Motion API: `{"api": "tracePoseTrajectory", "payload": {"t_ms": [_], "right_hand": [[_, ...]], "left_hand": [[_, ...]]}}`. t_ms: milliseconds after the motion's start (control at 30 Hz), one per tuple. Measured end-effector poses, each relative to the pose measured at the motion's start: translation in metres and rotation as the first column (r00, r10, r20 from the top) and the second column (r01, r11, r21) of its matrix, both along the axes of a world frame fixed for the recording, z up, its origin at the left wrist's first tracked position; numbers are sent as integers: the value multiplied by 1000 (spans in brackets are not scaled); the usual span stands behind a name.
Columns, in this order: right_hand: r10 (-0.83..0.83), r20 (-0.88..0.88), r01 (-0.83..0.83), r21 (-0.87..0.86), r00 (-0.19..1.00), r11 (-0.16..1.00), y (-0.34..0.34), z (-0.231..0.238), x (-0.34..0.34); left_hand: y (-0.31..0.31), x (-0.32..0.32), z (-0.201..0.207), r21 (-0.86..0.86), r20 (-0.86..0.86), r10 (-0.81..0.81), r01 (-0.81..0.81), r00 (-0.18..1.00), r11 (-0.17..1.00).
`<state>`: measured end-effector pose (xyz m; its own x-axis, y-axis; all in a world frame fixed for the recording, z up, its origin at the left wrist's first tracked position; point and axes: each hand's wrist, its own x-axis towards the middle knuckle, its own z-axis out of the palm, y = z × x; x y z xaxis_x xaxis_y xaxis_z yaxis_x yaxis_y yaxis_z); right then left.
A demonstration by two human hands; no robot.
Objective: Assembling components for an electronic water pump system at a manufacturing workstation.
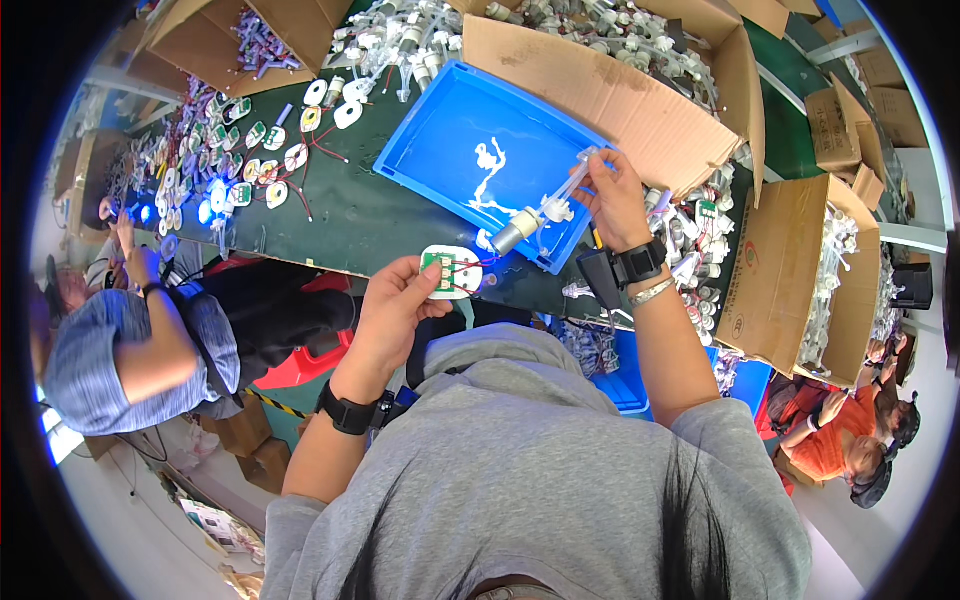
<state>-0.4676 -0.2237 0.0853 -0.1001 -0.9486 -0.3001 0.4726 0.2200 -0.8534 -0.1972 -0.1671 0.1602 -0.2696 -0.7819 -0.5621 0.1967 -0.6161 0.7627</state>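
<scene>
Between the thumb and fingers of my left hand [395,308] is a green circuit board [436,268] on a white oval plate. Red wires [480,263] lead from the board toward a small silver motor pump [512,233] with a white head. My right hand [615,205] pinches the clear plastic tube [572,184] joined to that pump, so the pump hangs at a slant over the near edge of a blue tray [430,135]. White streaks, perhaps wet glare or liquid, show on the tray's bottom.
Cardboard boxes [600,95] of pumps and tubes stand behind and to the right [775,275]. Loose white plates with boards [275,165] and purple cylinders [262,45] lie at the left, some glowing blue. A co-worker [135,340] works at the left; other people [850,440] are at far right.
</scene>
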Motion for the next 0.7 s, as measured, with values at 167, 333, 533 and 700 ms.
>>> {"api": "tracePoseTrajectory", "payload": {"t_ms": [167,333,533,700], "right_hand": [[-92,-7,92,70,996,993,2,-4,2],[-112,-12,112,92,994,989,3,-10,2],[-138,-36,140,58,990,989,6,-10,1],[-141,-29,142,29,990,989,9,0,2]], "left_hand": [[0,-2,-1,-5,31,-76,76,997,997],[0,-3,-5,2,64,-97,97,993,995],[0,-6,-3,10,67,-120,119,991,993],[1,-4,-3,19,85,-75,74,994,997]]}}
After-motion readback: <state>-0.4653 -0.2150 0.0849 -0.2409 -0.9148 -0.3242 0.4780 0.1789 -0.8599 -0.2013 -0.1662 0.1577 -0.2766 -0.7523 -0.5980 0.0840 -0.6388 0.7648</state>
